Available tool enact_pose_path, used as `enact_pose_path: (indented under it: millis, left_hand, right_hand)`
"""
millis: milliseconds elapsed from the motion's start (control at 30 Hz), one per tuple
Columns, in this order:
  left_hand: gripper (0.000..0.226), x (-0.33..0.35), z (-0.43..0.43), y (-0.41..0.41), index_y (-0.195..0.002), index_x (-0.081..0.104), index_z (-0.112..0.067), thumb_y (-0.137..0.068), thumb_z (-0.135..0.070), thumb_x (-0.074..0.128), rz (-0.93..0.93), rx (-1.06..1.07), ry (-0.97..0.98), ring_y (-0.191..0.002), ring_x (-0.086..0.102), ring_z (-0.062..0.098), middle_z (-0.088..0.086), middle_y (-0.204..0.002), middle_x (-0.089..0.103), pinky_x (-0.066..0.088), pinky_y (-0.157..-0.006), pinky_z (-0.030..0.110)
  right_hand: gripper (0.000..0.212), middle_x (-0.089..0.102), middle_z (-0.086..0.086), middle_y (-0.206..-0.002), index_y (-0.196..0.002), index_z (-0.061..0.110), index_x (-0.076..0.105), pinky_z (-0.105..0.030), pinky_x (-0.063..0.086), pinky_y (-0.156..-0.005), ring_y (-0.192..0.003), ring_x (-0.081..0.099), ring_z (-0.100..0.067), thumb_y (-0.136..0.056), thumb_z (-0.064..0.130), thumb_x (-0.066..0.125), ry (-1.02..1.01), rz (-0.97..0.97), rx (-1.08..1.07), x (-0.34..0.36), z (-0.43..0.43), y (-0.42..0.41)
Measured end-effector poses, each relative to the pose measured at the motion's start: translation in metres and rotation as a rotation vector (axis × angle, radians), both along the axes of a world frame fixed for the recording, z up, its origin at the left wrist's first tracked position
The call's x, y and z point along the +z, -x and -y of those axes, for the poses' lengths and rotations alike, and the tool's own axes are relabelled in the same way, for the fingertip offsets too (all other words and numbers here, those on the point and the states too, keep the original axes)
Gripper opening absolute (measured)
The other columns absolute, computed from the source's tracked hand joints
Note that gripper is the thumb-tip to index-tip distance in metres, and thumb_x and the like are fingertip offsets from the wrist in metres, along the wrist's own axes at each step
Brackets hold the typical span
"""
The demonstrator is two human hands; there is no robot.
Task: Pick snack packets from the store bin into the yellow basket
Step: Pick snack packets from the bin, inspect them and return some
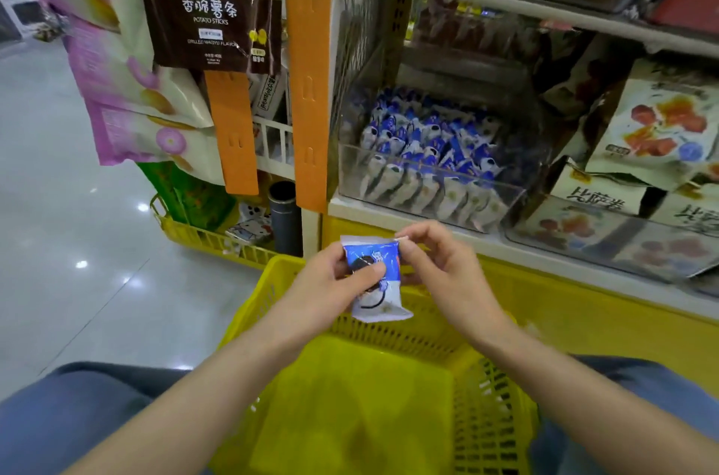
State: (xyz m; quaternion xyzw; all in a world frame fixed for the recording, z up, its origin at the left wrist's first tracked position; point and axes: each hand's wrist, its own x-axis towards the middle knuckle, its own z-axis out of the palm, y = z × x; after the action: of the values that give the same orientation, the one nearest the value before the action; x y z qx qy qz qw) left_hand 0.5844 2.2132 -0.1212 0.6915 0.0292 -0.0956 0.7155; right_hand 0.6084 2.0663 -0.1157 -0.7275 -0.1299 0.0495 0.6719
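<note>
Both hands held one blue-and-white snack packet (383,297) in the air, just above the far rim of the yellow basket (488,393), which sat between the person's knees. The left hand (330,282) pinched the packet with its thumb across the front and its fingers behind. The right hand (437,260) pinched the top right edge between thumb and forefinger.

The packet was probably about to go in. A good way would be to bring it back over the middle of the basket, lower it close to the floor, and only then let go with both hands, so it could not bounce off the rim.

The left fingers were hidden behind the packet. The print was too blurred to read. The basket's near side was cut off by the picture's lower edge. More packets lay heaped in the clear store bin (428,167), their number unclear.
</note>
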Motion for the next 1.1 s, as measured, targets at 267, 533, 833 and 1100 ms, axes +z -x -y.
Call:
enact_pose_path:
  millis: [267, 533, 833, 1100]
  left_hand:
    - [0.034, -0.015, 0.002, 0.006, -0.112, 0.055, -0.012, -0.082, 0.002, 0.063, 0.041, -0.042, -0.067, -0.09, 0.064, 0.013, 0.005, -0.1, 0.067, 0.053, -0.08, 0.027]
    - [0.012, -0.017, 0.005, 0.005, -0.078, 0.052, -0.01, -0.087, -0.016, 0.056, 0.083, 0.095, -0.041, -0.064, 0.057, 0.006, 0.003, -0.068, 0.058, 0.046, -0.055, 0.021]
    - [0.018, -0.018, 0.004, 0.004, -0.075, 0.056, -0.015, -0.091, -0.022, 0.051, -0.027, 0.049, 0.033, -0.068, 0.06, 0.004, -0.006, -0.067, 0.061, 0.05, -0.061, 0.023]
    - [0.016, -0.016, 0.006, 0.004, -0.101, 0.056, -0.004, -0.085, -0.001, 0.058, 0.036, 0.132, -0.005, -0.064, 0.059, 0.001, 0.003, -0.085, 0.066, 0.048, -0.056, 0.015]
  right_hand:
    - [0.016, 0.061, 0.003, -0.064, -0.074, 0.014, 0.064, -0.022, 0.053, -0.056, -0.059, 0.056, -0.003, -0.088, 0.012, 0.058, 0.017, -0.205, -0.017, -0.012, -0.005, 0.004]
    - [0.014, 0.065, 0.005, -0.064, -0.071, 0.021, 0.066, -0.029, 0.051, -0.059, -0.063, 0.058, -0.008, -0.084, 0.014, 0.065, 0.082, -0.075, -0.027, -0.017, -0.004, -0.003]
    - [0.013, 0.059, 0.011, -0.08, -0.086, 0.018, 0.067, -0.015, 0.042, -0.065, -0.075, 0.055, -0.002, -0.089, 0.029, 0.059, 0.653, 0.637, -0.03, -0.016, 0.009, 0.001]
    - [0.008, 0.066, -0.004, -0.075, -0.089, 0.008, 0.056, -0.018, 0.053, -0.054, -0.061, 0.064, -0.002, -0.093, 0.009, 0.05, -0.086, -0.267, -0.26, -0.016, 0.011, -0.011]
